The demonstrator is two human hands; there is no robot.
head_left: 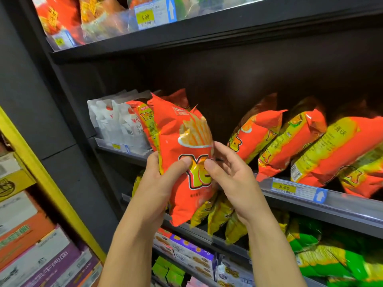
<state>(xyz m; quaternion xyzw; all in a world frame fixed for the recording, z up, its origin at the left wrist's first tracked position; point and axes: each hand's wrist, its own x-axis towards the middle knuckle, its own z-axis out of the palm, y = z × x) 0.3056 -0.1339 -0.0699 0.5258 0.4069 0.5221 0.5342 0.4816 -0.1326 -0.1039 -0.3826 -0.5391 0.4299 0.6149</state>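
I hold the orange snack bag (182,154) upright in both hands, in front of the middle shelf (342,204) and clear of it, its printed face turned toward me. My left hand (159,183) grips the bag's left edge: the thumb lies across the front panel just below the printed cup of fries, and the fingers (152,162) wrap round the back, mostly hidden by the bag. My right hand (232,172) takes the right edge, with the thumb pressing the front next to the yellow lettering and the other fingers loosely curved along the edge and behind it. The two thumbs sit close together on the front, not quite touching. The bag's top corner overlaps a row of like bags (145,121) standing on the shelf behind it, next to a group of white pouches (116,123) at the shelf's left end. To the right, more orange bags (261,133) lean over toward the right, above a yellow price tag (284,187) reading 3.00 on the shelf rail. Yellow packets (219,214) hang below the held bag, and green packets (323,255) lie lower right. Stacked cartons (31,255) fill the rack at far left.
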